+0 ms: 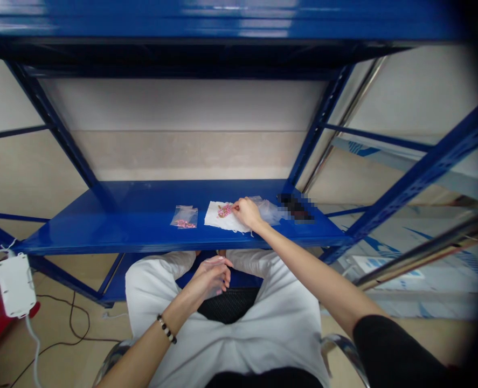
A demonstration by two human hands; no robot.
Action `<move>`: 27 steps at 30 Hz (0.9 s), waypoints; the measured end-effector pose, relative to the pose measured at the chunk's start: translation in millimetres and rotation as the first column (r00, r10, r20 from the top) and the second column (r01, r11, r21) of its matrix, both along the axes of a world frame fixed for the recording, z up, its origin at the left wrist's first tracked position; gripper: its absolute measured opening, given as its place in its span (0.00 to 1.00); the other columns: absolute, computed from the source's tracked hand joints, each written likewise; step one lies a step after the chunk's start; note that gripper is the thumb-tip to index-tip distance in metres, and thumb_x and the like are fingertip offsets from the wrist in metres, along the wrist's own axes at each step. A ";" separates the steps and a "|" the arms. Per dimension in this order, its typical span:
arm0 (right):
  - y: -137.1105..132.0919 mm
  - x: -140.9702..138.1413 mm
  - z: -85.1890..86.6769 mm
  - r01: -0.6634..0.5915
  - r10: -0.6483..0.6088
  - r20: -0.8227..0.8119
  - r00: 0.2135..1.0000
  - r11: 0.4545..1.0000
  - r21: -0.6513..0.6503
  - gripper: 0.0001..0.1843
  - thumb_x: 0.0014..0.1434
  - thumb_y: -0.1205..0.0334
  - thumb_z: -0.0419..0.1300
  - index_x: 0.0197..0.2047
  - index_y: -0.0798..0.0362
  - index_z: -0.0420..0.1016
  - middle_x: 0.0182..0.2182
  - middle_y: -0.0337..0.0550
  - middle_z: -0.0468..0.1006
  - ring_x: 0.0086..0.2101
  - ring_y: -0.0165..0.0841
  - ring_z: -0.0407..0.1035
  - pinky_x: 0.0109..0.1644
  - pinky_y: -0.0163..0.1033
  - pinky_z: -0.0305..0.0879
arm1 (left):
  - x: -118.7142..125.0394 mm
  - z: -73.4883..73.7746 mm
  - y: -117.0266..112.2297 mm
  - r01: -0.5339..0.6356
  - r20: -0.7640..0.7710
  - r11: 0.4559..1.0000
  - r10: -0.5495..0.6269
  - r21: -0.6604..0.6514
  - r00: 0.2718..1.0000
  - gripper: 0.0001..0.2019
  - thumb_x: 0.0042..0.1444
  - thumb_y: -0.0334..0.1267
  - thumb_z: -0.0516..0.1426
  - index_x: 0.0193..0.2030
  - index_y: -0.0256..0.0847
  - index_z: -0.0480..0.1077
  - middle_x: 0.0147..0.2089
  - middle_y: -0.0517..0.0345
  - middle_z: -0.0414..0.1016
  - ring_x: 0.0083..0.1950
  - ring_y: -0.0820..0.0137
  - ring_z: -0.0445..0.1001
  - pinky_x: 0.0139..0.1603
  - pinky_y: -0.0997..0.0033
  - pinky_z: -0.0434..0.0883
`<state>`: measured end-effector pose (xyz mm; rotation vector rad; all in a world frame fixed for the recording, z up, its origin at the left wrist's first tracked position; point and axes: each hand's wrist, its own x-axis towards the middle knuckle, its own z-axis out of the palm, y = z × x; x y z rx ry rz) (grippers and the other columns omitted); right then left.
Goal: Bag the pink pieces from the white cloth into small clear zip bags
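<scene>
**Right hand (247, 212) at pink beaded cluster (224, 210) on glossy blue steel shelf (141, 237)**

Leftmost, a small clear plastic bag (184, 216) holds pink pieces. Below the shelf, the left hand (211, 277) curls loosely, empty, above the lap. The cluster sits on a crumpled white sheet (214, 218); the right hand's fingertips (235, 206) pinch at its edge, grip unclear. Further right lie crumpled clear plastic (269, 211) and a blurred dark object (296, 207).

One left hand (211, 278) and one right hand (247, 212). Beneath the right hand, one white cloth (222, 217) with one pink beaded clump (224, 210). Left of that hand, one clear plastic bag (184, 217); right of it, one crumpled clear bag (269, 211). On the left wrist, one beaded bracelet (166, 328).
</scene>
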<state>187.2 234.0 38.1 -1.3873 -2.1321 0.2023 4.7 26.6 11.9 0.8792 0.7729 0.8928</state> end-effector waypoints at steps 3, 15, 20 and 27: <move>-3.6 1.4 5.0 0.054 -0.055 0.013 0.998 0.998 0.028 0.06 0.55 0.67 0.63 0.29 0.53 0.81 0.29 0.49 0.81 0.35 0.37 0.72 0.47 0.38 0.63 | -0.7 0.9 -0.4 0.003 0.001 1.000 -0.003 0.008 1.000 0.18 0.52 0.48 0.63 0.42 0.35 0.71 0.29 0.56 0.70 0.27 0.73 0.71 0.25 0.77 0.63; -158.6 -1.8 1.0 -0.133 0.091 -0.509 0.856 0.990 -0.047 0.12 0.59 0.52 0.62 0.37 0.53 0.79 0.31 0.43 0.79 0.31 0.34 0.69 0.35 0.38 0.62 | -4.2 -6.7 -2.5 0.090 -0.111 0.981 -0.072 0.171 0.991 0.19 0.51 0.47 0.65 0.43 0.35 0.71 0.30 0.57 0.71 0.28 0.75 0.70 0.30 0.76 0.65; -217.0 -2.6 -16.4 -0.212 0.081 -0.596 0.799 0.965 -0.153 0.10 0.60 0.53 0.62 0.36 0.51 0.78 0.31 0.43 0.75 0.31 0.33 0.68 0.31 0.37 0.61 | 2.9 -24.5 -4.3 0.191 -0.199 0.960 -0.150 0.204 0.969 0.19 0.49 0.46 0.66 0.42 0.35 0.71 0.33 0.55 0.72 0.30 0.74 0.71 0.31 0.74 0.67; -215.6 -0.1 -14.5 -0.353 0.235 -0.570 0.787 0.930 -0.105 0.08 0.61 0.56 0.62 0.38 0.49 0.80 0.38 0.46 0.74 0.39 0.37 0.68 0.38 0.40 0.64 | 10.4 -24.6 -9.9 0.219 -0.187 0.954 -0.182 0.203 0.965 0.18 0.48 0.43 0.68 0.40 0.33 0.72 0.27 0.59 0.70 0.27 0.75 0.68 0.29 0.74 0.66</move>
